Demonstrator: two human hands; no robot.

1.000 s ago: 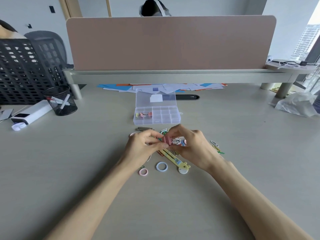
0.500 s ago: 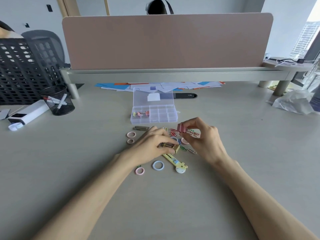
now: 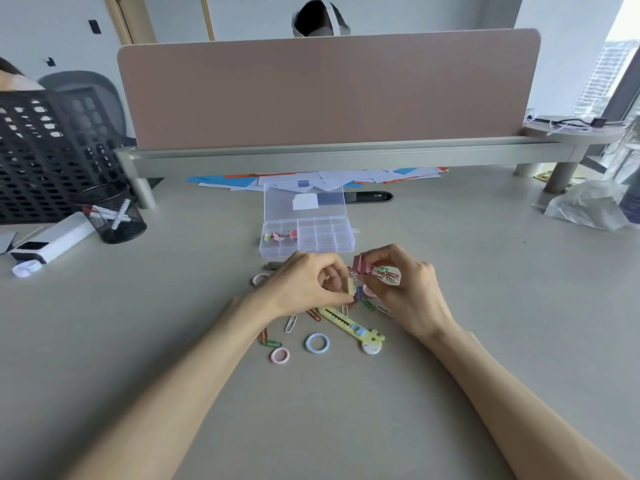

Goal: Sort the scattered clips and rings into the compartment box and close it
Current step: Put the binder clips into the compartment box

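The clear compartment box (image 3: 341, 245) lies with its lid (image 3: 277, 202) folded back; a few binder clips (image 3: 281, 236) sit in its left compartment. Just in front of it, my right hand (image 3: 407, 289) pinches a pink binder clip (image 3: 362, 264) tangled with coloured paper clips (image 3: 385, 274). My left hand (image 3: 304, 289) pinches a yellow binder clip (image 3: 349, 285) over the pile. Loose paper clips (image 3: 290, 323), a blue ring (image 3: 317, 342) and pink rings (image 3: 279, 355) lie on the desk around my hands. More pieces are hidden under my fingers.
A yellow giraffe utility knife (image 3: 353, 329) lies in the pile. A black mesh pen cup (image 3: 114, 214) and a white device (image 3: 52, 244) stand at the left, a crumpled plastic bag (image 3: 588, 206) at the right. Papers (image 3: 311, 180) lie under the divider shelf behind the box.
My hands have drawn apart: the right one lifted the pink binder clip with its tangle of paper clips, and the left one took hold of a yellow binder clip.
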